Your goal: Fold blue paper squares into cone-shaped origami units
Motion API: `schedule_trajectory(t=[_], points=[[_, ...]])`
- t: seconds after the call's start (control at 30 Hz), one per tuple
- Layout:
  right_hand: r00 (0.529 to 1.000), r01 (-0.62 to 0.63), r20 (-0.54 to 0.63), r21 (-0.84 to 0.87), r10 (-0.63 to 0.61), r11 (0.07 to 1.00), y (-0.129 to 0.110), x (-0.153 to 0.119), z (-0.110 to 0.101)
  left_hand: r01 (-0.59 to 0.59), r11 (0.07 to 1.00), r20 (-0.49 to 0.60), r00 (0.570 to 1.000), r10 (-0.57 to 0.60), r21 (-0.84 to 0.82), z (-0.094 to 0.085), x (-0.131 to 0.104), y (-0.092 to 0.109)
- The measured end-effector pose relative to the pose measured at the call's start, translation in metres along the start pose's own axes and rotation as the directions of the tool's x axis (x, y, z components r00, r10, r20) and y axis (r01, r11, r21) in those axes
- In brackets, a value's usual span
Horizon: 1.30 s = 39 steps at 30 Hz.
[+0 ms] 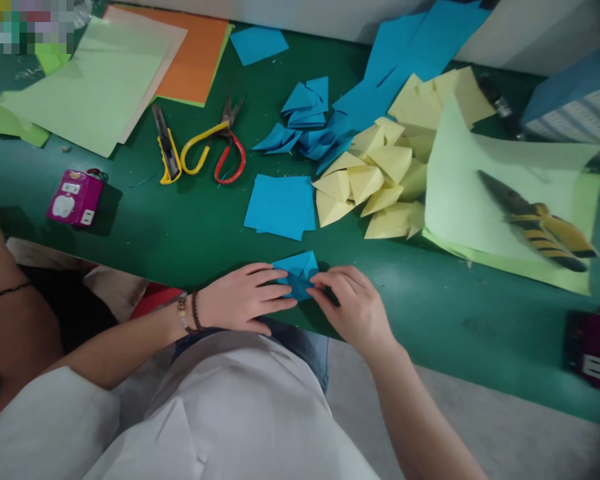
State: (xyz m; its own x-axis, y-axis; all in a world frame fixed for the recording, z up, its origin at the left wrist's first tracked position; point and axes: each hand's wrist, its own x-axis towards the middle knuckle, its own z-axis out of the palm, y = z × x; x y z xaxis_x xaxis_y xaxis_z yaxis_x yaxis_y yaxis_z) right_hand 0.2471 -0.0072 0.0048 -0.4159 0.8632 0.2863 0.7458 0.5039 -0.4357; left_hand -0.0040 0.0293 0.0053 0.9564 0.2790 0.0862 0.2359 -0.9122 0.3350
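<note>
A partly folded piece of blue paper lies at the table's front edge between my hands. My left hand is flat, its spread fingertips resting on the paper's left side. My right hand pinches the paper's right edge between thumb and fingers. Just beyond it sits a small stack of blue squares. Folded yellow paper pieces are heaped to the right of that stack, and folded blue pieces lie behind it.
Scissors and a yellow cutter lie at the left, near a magenta box. Pliers rest on green sheets at the right. A person's arm is at the far left.
</note>
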Motion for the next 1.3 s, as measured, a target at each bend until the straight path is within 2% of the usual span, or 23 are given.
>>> schedule_trajectory(t=[0.43,0.7,1.03,1.3], points=[[0.999,-0.039,0.001,0.005,0.039,0.999,-0.0035,0.0011,0.0001,-0.003,1.000,0.012,1.000,0.003,-0.003,-0.0006,0.0001,-0.0008],[0.996,-0.070,0.046,0.002,0.070,0.998,-0.0064,0.0037,-0.0026,-0.004,1.000,0.053,0.999,0.002,0.025,-0.0007,0.0002,-0.0014],[0.995,-0.082,0.059,0.014,0.081,0.997,-0.0077,0.0037,-0.0033,0.006,1.000,0.042,0.999,-0.006,-0.009,-0.0007,0.0005,-0.0027],[0.998,-0.067,0.009,0.006,0.067,0.998,-0.0064,0.0023,-0.0022,0.031,0.998,0.016,0.999,-0.031,-0.045,-0.0025,0.0021,-0.0019]])
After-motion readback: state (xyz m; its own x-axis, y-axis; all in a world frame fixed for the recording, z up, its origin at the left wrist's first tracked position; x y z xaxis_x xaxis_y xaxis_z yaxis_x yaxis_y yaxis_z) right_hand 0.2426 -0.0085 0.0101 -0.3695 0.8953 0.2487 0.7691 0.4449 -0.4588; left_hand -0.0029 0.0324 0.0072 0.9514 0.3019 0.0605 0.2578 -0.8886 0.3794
